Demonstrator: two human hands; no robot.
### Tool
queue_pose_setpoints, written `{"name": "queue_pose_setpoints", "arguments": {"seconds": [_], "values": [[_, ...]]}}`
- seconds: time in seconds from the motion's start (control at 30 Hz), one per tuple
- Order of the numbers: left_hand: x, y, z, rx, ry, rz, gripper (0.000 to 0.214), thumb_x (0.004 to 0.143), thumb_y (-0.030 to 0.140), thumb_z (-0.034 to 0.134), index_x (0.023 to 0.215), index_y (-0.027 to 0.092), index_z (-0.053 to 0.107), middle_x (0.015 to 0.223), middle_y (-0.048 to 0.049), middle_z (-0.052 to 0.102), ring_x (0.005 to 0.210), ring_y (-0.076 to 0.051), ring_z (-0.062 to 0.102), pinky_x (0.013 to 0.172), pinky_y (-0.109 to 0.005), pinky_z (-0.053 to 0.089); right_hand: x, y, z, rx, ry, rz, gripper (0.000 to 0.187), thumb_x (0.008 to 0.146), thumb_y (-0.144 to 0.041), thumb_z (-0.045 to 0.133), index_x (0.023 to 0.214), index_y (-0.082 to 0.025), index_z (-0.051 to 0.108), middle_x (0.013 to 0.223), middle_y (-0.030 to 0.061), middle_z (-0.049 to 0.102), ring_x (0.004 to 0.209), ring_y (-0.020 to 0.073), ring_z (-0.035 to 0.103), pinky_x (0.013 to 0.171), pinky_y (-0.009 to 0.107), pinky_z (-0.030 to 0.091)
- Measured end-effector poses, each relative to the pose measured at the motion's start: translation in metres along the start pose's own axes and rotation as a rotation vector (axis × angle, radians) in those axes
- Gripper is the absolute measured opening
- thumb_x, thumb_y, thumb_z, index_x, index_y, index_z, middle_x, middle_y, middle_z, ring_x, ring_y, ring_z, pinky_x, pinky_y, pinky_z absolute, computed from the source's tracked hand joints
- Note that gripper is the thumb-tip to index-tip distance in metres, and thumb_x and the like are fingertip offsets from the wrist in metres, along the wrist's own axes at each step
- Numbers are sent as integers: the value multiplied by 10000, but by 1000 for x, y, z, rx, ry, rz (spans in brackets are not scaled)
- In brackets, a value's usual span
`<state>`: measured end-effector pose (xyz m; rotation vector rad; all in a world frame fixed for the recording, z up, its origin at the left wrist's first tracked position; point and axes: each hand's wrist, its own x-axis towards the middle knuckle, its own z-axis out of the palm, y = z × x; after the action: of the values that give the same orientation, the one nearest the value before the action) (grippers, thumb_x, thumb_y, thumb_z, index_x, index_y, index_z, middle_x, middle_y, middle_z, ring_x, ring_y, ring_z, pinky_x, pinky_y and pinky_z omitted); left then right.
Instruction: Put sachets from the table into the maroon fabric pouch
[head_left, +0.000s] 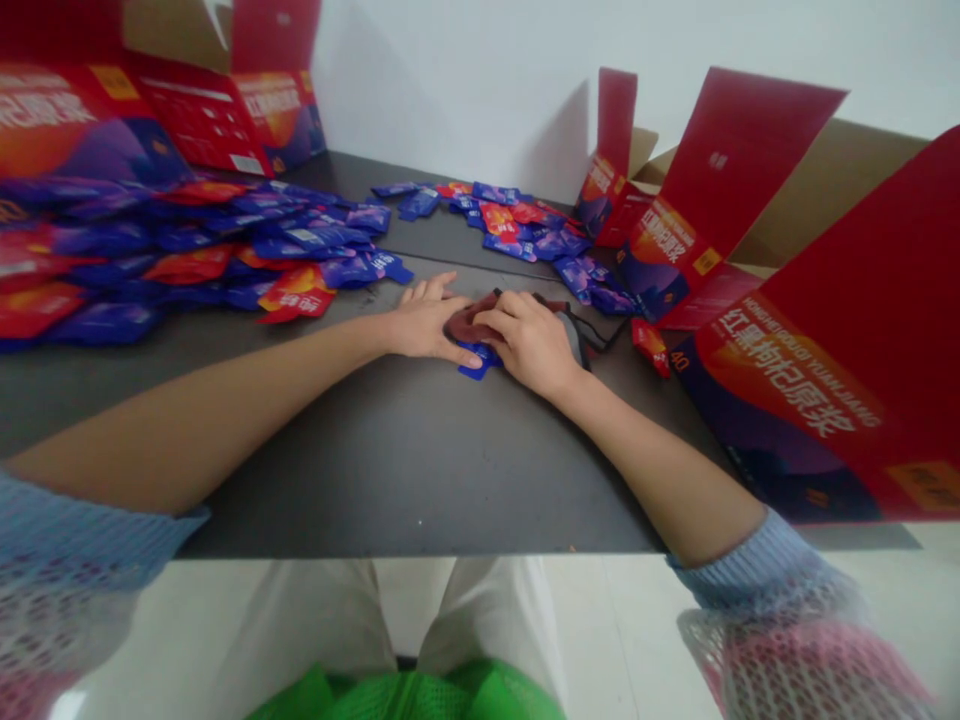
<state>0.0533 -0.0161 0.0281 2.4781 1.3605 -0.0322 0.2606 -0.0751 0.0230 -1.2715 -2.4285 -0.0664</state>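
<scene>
My left hand [426, 325] lies flat on the dark grey table, fingers spread, with its thumb at the edge of a blue pouch [472, 373]. In my right hand [534, 340] is a bunched dark reddish-brown cloth [460, 324], with the fingers curled over it. The cloth rests on top of the pouch and covers most of it. A grey and black item [577, 340] with a dark cord shows beside my right wrist; I cannot make out what it is.
A large heap of blue and red pouches [300, 240] lies at the left, partly blurred. More pouches [517, 222] are scattered at the back right. Open red cartons stand at the left [270, 110] and right [795, 380]. A white wall [465, 90] rises behind the table.
</scene>
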Motion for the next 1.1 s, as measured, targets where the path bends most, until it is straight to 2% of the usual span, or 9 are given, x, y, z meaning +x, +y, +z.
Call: {"name": "queue_pose_setpoints", "arguments": {"seconds": [0.13, 0.27, 0.43, 0.57, 0.7, 0.83, 0.97, 1.1], "values": [[0, 5, -1, 22, -9, -3, 1155, 624, 884, 612, 1595, 317, 347, 1690, -111, 195, 1499, -441, 191, 1197, -562, 167, 4, 2, 5, -89, 0, 57, 306, 1041, -297, 453, 1180, -291, 725, 1111, 88, 646, 1036, 253, 501, 796, 368, 372], [-1, 6, 1, 22, 8, 11, 1140, 626, 892, 587, 1580, 303, 382, 1652, -102, 309, 1477, -426, 238, 1193, -551, 164, 6, 12, 7, -207, 9, 167, 330, 1045, -269, 425, 1219, -315, 702, 1179, 90, 635, 1101, 273, 480, 825, 390, 373], [-1, 5, 2, 8, 17, 22, 1113, 624, 899, 587, 1565, 334, 407, 1649, -93, 319, 1478, -421, 241, 1185, -556, 166, 6, 23, 6, -259, -5, 333, 379, 1036, -226, 389, 1220, -314, 709, 1205, 105, 629, 1113, 290, 475, 853, 412, 381], [-3, 7, 0, 5, 3, 17, 1096, 635, 887, 592, 1572, 356, 390, 1654, -88, 314, 1490, -402, 230, 1191, -551, 156, 4, 28, 4, -258, -16, 397, 409, 1028, -195, 374, 1202, -319, 723, 1216, 96, 626, 1118, 291, 478, 855, 412, 379], [-4, 9, -1, -1, 8, 20, 1099, 635, 884, 592, 1573, 346, 393, 1658, -95, 310, 1488, -406, 234, 1188, -552, 168, 2, 30, 7, -252, 20, 366, 411, 1008, -176, 388, 1209, -309, 721, 1199, 107, 623, 1114, 290, 465, 851, 406, 382], [-5, 8, -1, -4, 8, 23, 1123, 629, 894, 589, 1578, 326, 394, 1661, -104, 309, 1482, -423, 236, 1186, -561, 175, -1, 30, 9, -220, 77, 264, 391, 1002, -188, 421, 1205, -322, 727, 1167, 109, 625, 1094, 297, 463, 831, 412, 386], [-4, 6, 1, 6, 22, 34, 1120, 636, 903, 578, 1585, 345, 373, 1659, -88, 316, 1477, -422, 241, 1187, -564, 168, 0, 23, 5, -165, 35, 153, 367, 1019, -234, 427, 1175, -348, 739, 1150, 92, 623, 1098, 295, 463, 844, 413, 375], [-3, 4, 3, 6, 29, 38, 1108, 637, 903, 580, 1569, 330, 405, 1656, -96, 320, 1474, -426, 246, 1183, -561, 175, 3, 15, -4, -122, -29, 80, 356, 1010, -241, 443, 1136, -331, 763, 1137, 96, 622, 1111, 301, 460, 842, 416, 379]]}}
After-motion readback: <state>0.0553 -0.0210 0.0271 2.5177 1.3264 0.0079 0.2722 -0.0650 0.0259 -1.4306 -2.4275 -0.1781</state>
